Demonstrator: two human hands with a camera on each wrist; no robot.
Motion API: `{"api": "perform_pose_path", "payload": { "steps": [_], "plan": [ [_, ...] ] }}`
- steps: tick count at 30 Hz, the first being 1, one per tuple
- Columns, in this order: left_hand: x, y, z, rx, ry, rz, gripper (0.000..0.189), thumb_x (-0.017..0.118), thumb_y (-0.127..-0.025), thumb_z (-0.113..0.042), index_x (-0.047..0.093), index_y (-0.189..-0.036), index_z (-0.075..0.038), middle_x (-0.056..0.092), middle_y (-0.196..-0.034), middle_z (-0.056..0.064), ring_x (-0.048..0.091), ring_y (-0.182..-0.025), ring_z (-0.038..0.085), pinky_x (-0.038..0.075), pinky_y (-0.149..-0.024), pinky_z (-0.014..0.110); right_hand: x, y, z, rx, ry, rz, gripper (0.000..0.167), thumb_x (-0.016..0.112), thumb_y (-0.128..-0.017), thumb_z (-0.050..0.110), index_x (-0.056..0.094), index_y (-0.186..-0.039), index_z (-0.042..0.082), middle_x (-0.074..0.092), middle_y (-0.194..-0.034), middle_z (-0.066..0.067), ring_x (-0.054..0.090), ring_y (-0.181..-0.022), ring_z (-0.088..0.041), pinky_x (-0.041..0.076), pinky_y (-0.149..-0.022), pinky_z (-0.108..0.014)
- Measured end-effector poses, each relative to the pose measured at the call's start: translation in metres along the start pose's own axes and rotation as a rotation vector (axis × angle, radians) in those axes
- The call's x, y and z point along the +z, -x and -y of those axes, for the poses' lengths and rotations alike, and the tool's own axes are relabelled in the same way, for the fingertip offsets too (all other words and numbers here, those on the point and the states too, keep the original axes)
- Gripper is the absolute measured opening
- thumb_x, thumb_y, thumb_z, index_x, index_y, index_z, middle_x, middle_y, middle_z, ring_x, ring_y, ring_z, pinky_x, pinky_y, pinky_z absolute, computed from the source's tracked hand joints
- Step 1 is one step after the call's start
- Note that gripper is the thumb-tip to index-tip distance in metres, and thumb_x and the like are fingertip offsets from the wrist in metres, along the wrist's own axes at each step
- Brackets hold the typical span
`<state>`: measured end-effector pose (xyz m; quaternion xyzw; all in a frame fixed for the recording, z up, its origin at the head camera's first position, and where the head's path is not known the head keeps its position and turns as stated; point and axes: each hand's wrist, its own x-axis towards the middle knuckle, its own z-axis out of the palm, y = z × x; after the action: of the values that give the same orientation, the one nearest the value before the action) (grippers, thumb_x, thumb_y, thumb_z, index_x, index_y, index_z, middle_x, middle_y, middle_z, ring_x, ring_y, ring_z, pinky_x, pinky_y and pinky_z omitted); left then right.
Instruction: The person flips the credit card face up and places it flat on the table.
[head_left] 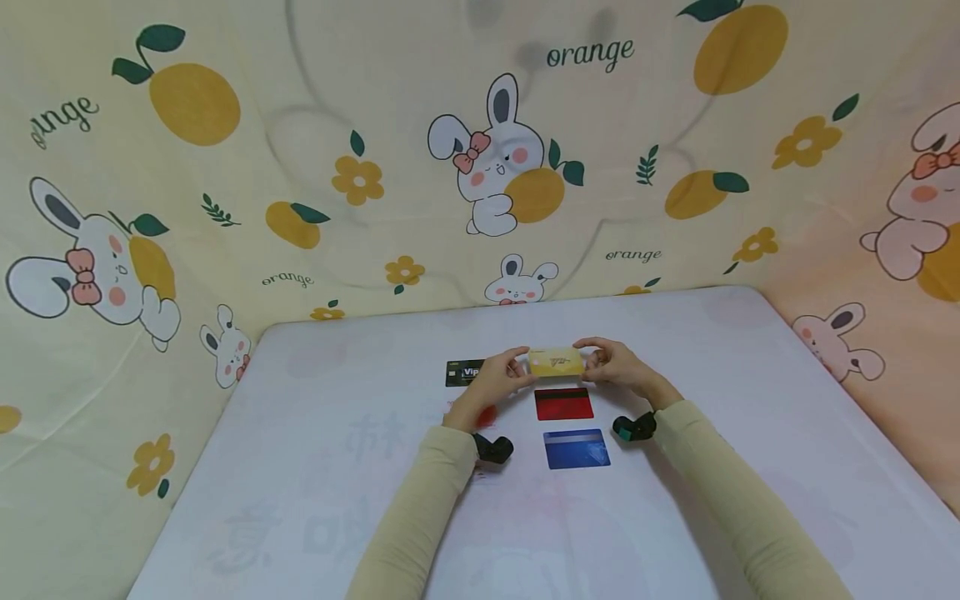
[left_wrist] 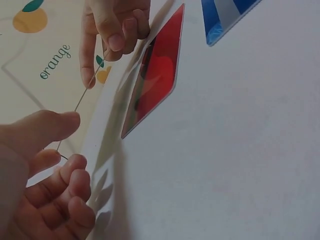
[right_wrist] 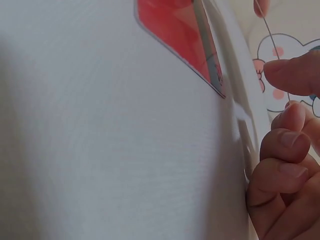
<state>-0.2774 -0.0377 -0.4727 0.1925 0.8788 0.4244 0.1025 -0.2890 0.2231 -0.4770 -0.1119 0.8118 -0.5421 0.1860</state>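
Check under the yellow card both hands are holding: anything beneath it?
The yellow card is held off the white table between left hand and right hand. Only bare tabletop shows beneath; the red card lies nearer. The strip directly behind is hidden.

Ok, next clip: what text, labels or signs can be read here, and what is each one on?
"orange": printed repeatedly on the cream rabbit-and-fruit patterned cloth backdrop.
"Vip": on the black plastic card lying beside the left hand.
Small dark logo on the yellow plastic card, pinched by both the left hand and the right hand: too blurred to read.
Red card and blue card: no legible text.
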Motion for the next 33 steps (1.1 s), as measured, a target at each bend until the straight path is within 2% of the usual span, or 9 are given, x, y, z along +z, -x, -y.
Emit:
{"api": "perform_pose_path", "payload": {
  "steps": [7,20,26,33],
  "plan": [
    [0.0041,-0.0006,0.0012,0.007,-0.075,-0.004,0.058,0.068,-0.089,-0.020,0.047,-0.141,-0.005,0.067,-0.090,0.012,0.047,-0.070,0.006,0.039,-0.066,0.014,0.0002,-0.0012,-0.0023,0.039,0.049,-0.019,0.062,0.069,-0.083,0.003,0.042,-0.139,0.001,0.050,-0.071,0.005,0.046,-0.066,-0.008,0.042,-0.061,-0.020],
    [0.0063,-0.0036,-0.0014,-0.043,-0.145,-0.010,0.056,0.070,-0.086,-0.021,0.052,-0.137,-0.007,0.070,-0.086,0.011,0.047,-0.066,0.004,0.040,-0.069,0.017,0.0031,-0.0034,-0.0036,0.078,0.089,-0.032,0.064,0.071,-0.082,0.006,0.042,-0.139,0.002,0.049,-0.070,0.005,0.046,-0.070,-0.010,0.041,-0.063,-0.020],
    [0.0069,-0.0047,-0.0026,-0.057,-0.135,0.000,0.055,0.069,-0.086,-0.019,0.052,-0.137,-0.008,0.069,-0.085,0.010,0.047,-0.065,0.004,0.039,-0.067,0.016,0.0031,-0.0027,-0.0028,0.079,0.081,-0.038,0.066,0.072,-0.079,0.004,0.043,-0.137,0.000,0.049,-0.067,0.007,0.044,-0.063,-0.006,0.037,-0.058,-0.021],
    [0.0069,-0.0055,-0.0020,-0.105,-0.104,0.003,0.056,0.069,-0.086,-0.019,0.052,-0.138,-0.009,0.060,-0.078,0.002,0.046,-0.067,0.006,0.037,-0.068,0.018,0.0040,-0.0073,-0.0078,0.102,0.087,-0.054,0.066,0.072,-0.078,0.005,0.044,-0.138,0.002,0.049,-0.064,0.009,0.044,-0.062,-0.006,0.037,-0.060,-0.021]
  ]
}}
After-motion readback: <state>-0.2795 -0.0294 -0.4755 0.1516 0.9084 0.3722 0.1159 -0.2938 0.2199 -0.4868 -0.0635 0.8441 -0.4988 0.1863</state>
